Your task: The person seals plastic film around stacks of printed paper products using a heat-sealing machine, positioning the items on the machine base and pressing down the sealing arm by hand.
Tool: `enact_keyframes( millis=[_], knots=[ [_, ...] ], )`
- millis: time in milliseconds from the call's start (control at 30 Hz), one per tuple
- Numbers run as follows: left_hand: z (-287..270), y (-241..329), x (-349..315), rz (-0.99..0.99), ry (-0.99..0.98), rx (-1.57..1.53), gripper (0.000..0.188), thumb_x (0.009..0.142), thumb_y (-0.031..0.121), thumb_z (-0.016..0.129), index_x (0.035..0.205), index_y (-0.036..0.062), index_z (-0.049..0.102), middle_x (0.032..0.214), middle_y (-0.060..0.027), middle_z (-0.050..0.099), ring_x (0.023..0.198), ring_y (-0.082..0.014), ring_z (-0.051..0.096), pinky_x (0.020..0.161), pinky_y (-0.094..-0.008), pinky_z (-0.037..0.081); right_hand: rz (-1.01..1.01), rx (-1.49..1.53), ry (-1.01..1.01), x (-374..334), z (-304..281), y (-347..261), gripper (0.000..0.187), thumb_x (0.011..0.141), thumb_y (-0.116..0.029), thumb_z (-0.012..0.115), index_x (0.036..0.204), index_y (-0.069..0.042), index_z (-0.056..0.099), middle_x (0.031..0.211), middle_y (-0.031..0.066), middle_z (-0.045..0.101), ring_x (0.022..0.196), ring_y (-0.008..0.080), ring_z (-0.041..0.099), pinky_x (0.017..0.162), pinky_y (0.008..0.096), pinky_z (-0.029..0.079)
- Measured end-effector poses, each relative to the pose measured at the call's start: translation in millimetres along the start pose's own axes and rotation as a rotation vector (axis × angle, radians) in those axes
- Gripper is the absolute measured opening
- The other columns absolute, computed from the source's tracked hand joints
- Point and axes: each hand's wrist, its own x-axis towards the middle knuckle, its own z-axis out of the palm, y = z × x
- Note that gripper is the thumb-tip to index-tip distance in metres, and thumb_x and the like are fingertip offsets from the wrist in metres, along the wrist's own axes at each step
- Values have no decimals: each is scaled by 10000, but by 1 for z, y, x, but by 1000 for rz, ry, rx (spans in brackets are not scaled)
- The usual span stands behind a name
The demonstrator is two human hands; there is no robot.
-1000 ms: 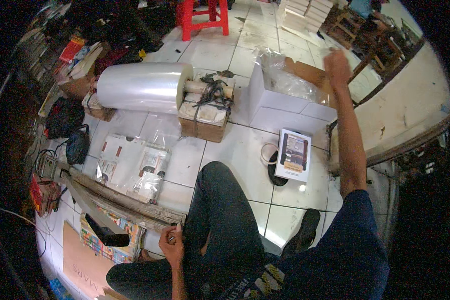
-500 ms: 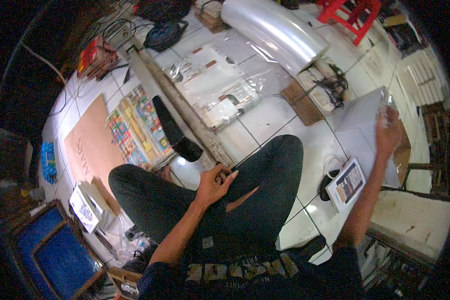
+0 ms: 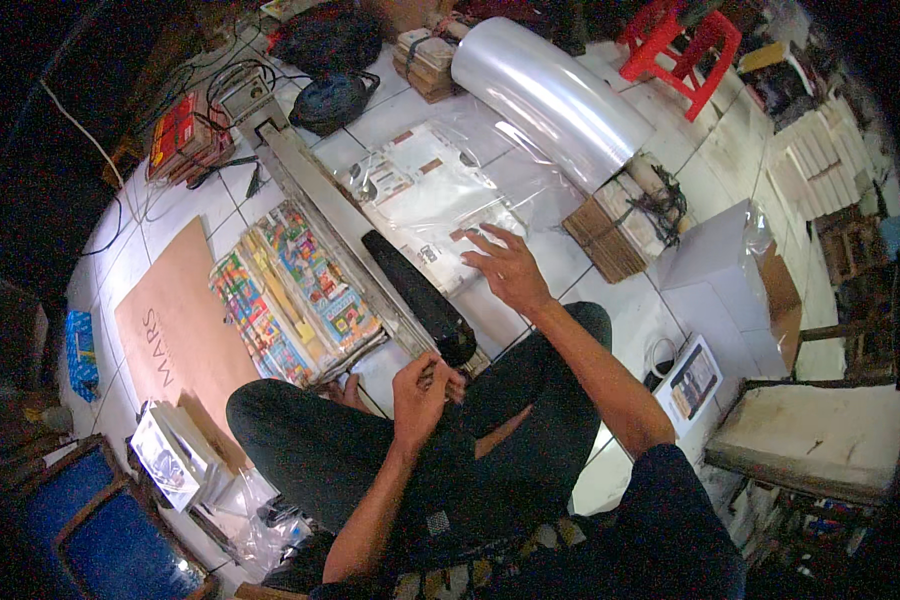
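Note:
My left hand (image 3: 425, 400) is closed above my crossed legs, beside the near end of a long bar-shaped sealer (image 3: 315, 180). Whether anything lies in its curled fingers is hidden. The sealer's black handle (image 3: 420, 300) extends over the bar toward that hand. My right hand (image 3: 510, 270) is open, fingers spread and holding nothing, at the near edge of flat white printed packaging (image 3: 425, 185) under clear plastic film. It cannot be told whether the fingertips touch it. Left of the sealer is a stack of colourful printed sheets (image 3: 320, 275).
A large clear film roll (image 3: 550, 100) lies at the back, near a red stool (image 3: 680, 60). Tied cardboard bundles (image 3: 605, 235) and a grey-white box (image 3: 705, 275) stand at right. Brown paper (image 3: 185, 310) and a blue-panelled frame (image 3: 120, 545) are at left.
My right hand has moved left from the grey-white box to the flat packaging. The sealer's black handle sits further right across the bar. My left hand stays near the sealer's end.

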Motion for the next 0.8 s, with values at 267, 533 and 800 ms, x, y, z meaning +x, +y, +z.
enact_keyframes(
  millis=[267,533,800],
  knots=[
    [-10,19,167,-234,-288,-1017,622,1003,476,508,1271,-85,495,1181,-243,625,1058,-344,663,966,-440,541,-47,266,196,-13,-23,-33,359,774,103,667,1087,-70,693,1140,110,712,1072,299,686,965,401,556],
    [-89,-13,363,270,61,-862,188,909,99,683,1024,-46,646,993,-151,708,975,-274,690,900,-391,575,-103,155,168,-17,-26,-57,352,763,68,663,1101,-29,666,1133,139,697,1103,302,670,987,403,547],
    [-167,20,259,337,522,-560,147,854,-60,591,958,-156,632,868,-184,686,741,-280,700,672,-375,592,160,613,-81,-33,21,-110,351,775,31,641,1125,27,662,1137,162,690,1114,320,660,1017,421,519]
  ],
)
